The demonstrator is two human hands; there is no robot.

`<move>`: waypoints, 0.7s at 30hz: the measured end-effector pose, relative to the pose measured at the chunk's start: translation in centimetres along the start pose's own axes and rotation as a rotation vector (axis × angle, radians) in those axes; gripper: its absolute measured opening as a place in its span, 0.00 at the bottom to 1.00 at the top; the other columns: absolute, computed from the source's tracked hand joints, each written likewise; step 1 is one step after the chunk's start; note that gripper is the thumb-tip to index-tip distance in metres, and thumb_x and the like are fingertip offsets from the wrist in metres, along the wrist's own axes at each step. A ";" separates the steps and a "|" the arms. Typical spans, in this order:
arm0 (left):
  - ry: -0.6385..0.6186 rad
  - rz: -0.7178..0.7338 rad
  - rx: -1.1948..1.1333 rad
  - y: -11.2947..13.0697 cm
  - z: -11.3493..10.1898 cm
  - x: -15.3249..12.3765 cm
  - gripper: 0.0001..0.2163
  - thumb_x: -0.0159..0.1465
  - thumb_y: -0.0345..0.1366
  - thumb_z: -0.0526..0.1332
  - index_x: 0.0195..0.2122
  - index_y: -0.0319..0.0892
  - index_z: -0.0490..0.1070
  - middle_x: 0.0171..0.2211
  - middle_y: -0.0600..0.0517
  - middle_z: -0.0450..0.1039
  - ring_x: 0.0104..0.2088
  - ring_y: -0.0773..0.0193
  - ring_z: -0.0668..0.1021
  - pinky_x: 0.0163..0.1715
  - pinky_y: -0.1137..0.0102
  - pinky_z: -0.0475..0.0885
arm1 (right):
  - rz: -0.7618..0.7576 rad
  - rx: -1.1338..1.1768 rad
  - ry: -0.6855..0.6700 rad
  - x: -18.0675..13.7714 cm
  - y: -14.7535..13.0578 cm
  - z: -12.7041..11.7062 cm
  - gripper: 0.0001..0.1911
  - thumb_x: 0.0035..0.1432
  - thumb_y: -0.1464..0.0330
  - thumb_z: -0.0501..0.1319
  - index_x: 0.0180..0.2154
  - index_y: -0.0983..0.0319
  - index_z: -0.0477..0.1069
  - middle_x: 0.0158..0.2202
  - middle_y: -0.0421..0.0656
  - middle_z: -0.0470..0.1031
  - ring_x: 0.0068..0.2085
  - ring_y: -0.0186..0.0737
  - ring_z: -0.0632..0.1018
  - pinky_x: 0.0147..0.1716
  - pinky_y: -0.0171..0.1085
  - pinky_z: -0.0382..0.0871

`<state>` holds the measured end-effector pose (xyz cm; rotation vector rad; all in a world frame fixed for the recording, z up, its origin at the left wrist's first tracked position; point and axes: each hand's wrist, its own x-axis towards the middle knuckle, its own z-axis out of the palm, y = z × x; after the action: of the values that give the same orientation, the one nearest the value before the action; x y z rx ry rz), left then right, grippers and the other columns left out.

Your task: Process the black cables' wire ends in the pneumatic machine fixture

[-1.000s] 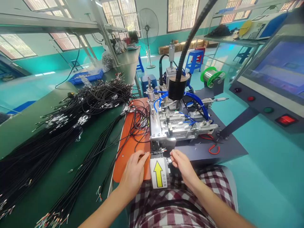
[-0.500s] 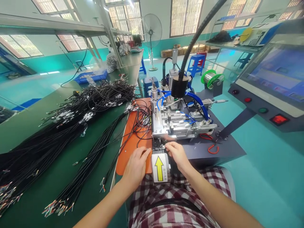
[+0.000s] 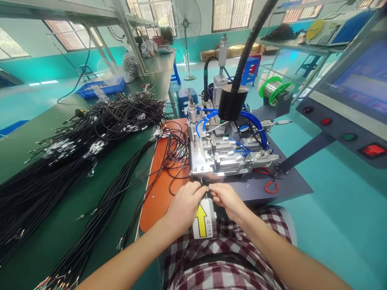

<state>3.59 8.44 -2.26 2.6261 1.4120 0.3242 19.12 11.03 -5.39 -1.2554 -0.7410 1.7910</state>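
Note:
My left hand [image 3: 188,204] is closed, thumb and forefinger pinched at the front of the machine. A black cable runs to it, though its fingers hide most of that stretch. My right hand [image 3: 227,199] is closed too, its fingertips pinching a small silvery connector [image 3: 208,188] at the cable's end. The two hands' fingertips nearly touch there. Just below them sits a white plate with a yellow arrow [image 3: 202,223]. Behind them stands the bench machine [image 3: 223,157], with metal slides and blue air tubes.
Left of the machine, an orange board [image 3: 154,193] carries coiled black cables [image 3: 177,147]. Large bundles of black cables [image 3: 102,117] lie on the green table [image 3: 99,181]. Red-handled pliers [image 3: 271,187] rest at right, below a control screen [image 3: 359,84]. A solder wire spool [image 3: 273,90] stands behind.
My left hand has slid right along the cable, up to my right fingertips. My right hand stays nearly in place at the connector. The view has shifted slightly.

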 end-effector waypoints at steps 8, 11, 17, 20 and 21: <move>-0.053 0.005 0.003 0.3 -0.2 0.6 0.16 0.63 0.23 0.48 0.49 0.37 0.69 0.41 0.44 0.71 0.39 0.56 0.72 0.38 0.63 0.72 | -0.086 0.020 0.007 -0.1 0.5 -0.2 0.18 0.43 0.56 0.66 0.20 0.62 0.64 0.17 0.32 0.60 0.18 0.28 0.59 0.19 0.32 0.50; -0.044 0.030 0.024 0.3 -0.3 0.5 0.17 0.63 0.24 0.48 0.50 0.37 0.68 0.40 0.44 0.72 0.37 0.57 0.73 0.37 0.63 0.73 | -0.103 0.011 0.013 -0.1 0.8 -0.3 0.17 0.46 0.56 0.65 0.22 0.61 0.65 0.17 0.32 0.60 0.18 0.29 0.59 0.19 0.33 0.50; 0.067 0.109 0.031 0.0 0.3 0.3 0.17 0.64 0.24 0.47 0.50 0.34 0.68 0.40 0.42 0.72 0.37 0.57 0.73 0.35 0.65 0.73 | -0.104 0.010 0.020 -0.3 1.0 -0.4 0.15 0.48 0.57 0.64 0.24 0.61 0.66 0.16 0.32 0.60 0.19 0.31 0.60 0.20 0.34 0.52; 0.047 0.078 0.062 0.1 0.6 0.2 0.17 0.63 0.23 0.47 0.50 0.34 0.68 0.39 0.42 0.71 0.35 0.57 0.73 0.34 0.65 0.73 | -0.069 0.027 0.033 -0.4 0.7 -0.2 0.14 0.47 0.58 0.64 0.23 0.61 0.66 0.16 0.32 0.60 0.19 0.30 0.60 0.20 0.34 0.52; 0.032 0.063 0.072 0.3 0.6 0.3 0.17 0.63 0.23 0.47 0.50 0.34 0.68 0.39 0.42 0.71 0.35 0.57 0.73 0.33 0.64 0.73 | -0.054 0.036 0.038 -0.5 0.5 0.0 0.14 0.47 0.59 0.64 0.22 0.61 0.65 0.16 0.32 0.60 0.19 0.30 0.59 0.20 0.34 0.52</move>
<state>4.11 8.52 -2.78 2.7393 1.3783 0.3297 19.10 10.36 -5.63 -1.2309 -0.7118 1.7254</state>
